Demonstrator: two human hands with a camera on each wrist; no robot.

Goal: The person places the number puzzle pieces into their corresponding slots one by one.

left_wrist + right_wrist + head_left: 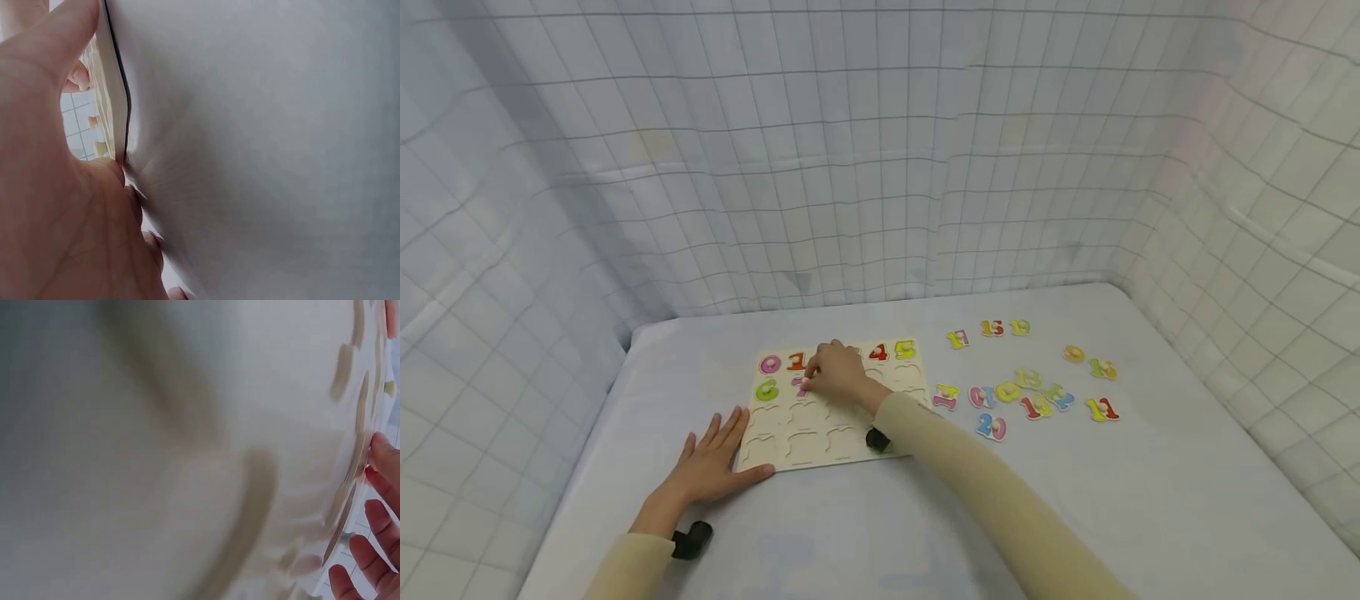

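A wooden number puzzle board (810, 450) lies on the table, with the pieces 0 (770, 364), 1 (796, 361), 4 (878, 352), 5 (905, 350) and 6 (767, 390) in its slots. My right hand (838, 375) reaches over the board and pinches a pink number 7 puzzle piece (799, 388) at its slot beside the 6. The right hand covers part of the top row. Fingers spread, my left hand (709, 468) rests at the board's lower left corner; in the left wrist view its thumb lies along the board's edge (112, 94).
Right of the board several loose number pieces are scattered, among them a blue and pink 20 (992, 427), a yellow and red 11 (1102, 409) and a red 15 (992, 328). A checked white curtain (880, 167) closes off the table's back and sides.
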